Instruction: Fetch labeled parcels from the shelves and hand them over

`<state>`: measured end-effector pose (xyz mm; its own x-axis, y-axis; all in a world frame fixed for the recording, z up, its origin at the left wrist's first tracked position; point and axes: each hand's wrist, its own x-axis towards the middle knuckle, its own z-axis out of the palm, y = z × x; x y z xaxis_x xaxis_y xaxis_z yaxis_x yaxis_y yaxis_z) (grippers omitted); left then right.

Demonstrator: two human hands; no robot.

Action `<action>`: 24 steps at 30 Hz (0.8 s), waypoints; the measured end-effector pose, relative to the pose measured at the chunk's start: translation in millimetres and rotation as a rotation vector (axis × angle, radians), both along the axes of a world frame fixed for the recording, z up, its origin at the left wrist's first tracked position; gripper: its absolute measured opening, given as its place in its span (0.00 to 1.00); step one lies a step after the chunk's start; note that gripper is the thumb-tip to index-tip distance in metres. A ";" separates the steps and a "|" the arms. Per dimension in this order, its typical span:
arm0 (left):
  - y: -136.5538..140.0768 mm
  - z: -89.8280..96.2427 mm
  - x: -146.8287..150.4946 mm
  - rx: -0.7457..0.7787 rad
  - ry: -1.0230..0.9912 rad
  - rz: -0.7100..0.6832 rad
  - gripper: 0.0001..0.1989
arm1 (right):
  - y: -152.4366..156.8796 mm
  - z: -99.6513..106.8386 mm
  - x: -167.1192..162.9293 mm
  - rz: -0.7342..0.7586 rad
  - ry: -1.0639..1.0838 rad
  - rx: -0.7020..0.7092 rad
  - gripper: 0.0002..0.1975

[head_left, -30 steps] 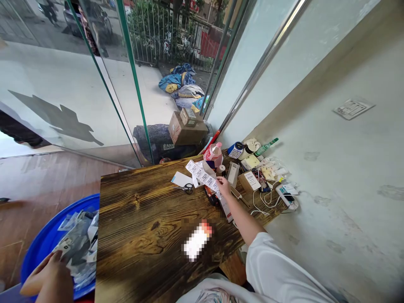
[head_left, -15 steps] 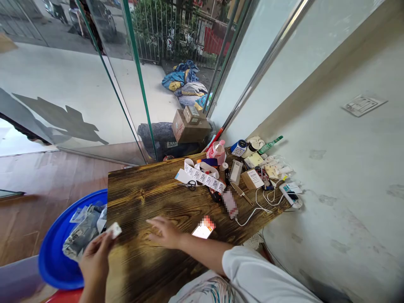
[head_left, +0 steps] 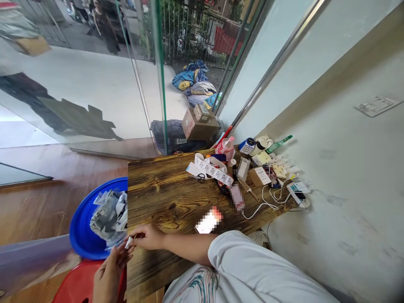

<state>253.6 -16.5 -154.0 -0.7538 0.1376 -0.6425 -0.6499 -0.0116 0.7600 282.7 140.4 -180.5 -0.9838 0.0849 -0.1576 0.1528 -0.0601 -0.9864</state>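
My left hand and my right hand meet over the table's left edge, above the blue basin's side. Between their fingertips is a small white piece, perhaps folded paper; its kind is too small to make out. Both hands are closed in a pinch on it, left fingers from below and right fingers from above. Beyond my right forearm a phone with a lit, blurred screen lies on the wooden table.
A blue basin with grey plastic bags stands beside the table, over a red stool. Number labels, scissors, a knife, a pink bottle and charging cables crowd the right side.
My right hand has moved left from over the table to the white piece in my left hand and closed on it. The camera view has turned left; a person outside has come into view.
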 end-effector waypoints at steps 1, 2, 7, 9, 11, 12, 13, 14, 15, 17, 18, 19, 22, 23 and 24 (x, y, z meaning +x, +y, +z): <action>-5.1 2.7 0.1 -0.002 0.050 -0.068 0.22 | -8.5 -0.9 -2.1 -0.069 -0.021 0.053 0.17; -9.6 5.0 0.5 -0.029 0.124 -0.145 0.23 | -17.5 -1.7 -3.9 -0.124 -0.035 0.097 0.15; -26.2 5.3 -2.5 -0.429 0.528 -0.250 0.25 | -56.8 -10.6 -16.4 -0.172 -0.070 0.156 0.10; -29.5 4.9 -6.4 -0.508 0.569 -0.157 0.27 | -65.0 -18.0 -28.5 -0.206 -0.118 0.196 0.11; -32.3 6.7 -9.9 -0.540 0.600 -0.043 0.30 | -67.7 -25.8 -45.9 -0.264 -0.179 0.273 0.10; -34.7 8.0 -10.4 -0.537 0.616 0.003 0.31 | -67.7 -28.8 -55.7 -0.285 -0.208 0.320 0.09; -38.5 9.3 -9.1 -0.526 0.622 0.030 0.31 | -67.9 -30.5 -65.5 -0.292 -0.234 0.368 0.07; -44.2 10.4 -5.4 -0.514 0.617 0.037 0.30 | -68.8 -30.7 -74.5 -0.281 -0.254 0.417 0.04; -51.5 10.9 1.2 -0.498 0.603 0.027 0.28 | -70.9 -29.3 -82.3 -0.254 -0.267 0.464 0.01; -69.0 9.1 21.7 -0.474 0.559 -0.021 0.25 | -78.6 -24.3 -94.5 -0.171 -0.271 0.557 0.05; -77.5 6.1 33.7 -0.421 0.543 -0.046 0.25 | -83.1 -22.6 -100.0 -0.127 -0.266 0.603 0.08; -85.2 1.8 45.0 -0.378 0.514 -0.045 0.24 | -87.4 -22.6 -106.2 -0.086 -0.255 0.650 0.09; -106.0 -11.6 70.5 -0.334 0.403 0.073 0.29 | -99.3 -32.8 -130.4 0.024 -0.209 0.782 0.07; -113.4 -14.0 77.1 -0.328 0.376 0.116 0.30 | -103.3 -37.9 -137.9 0.050 -0.197 0.821 0.07; -121.2 -15.2 83.5 -0.325 0.351 0.157 0.31 | -107.0 -43.1 -144.0 0.067 -0.187 0.856 0.08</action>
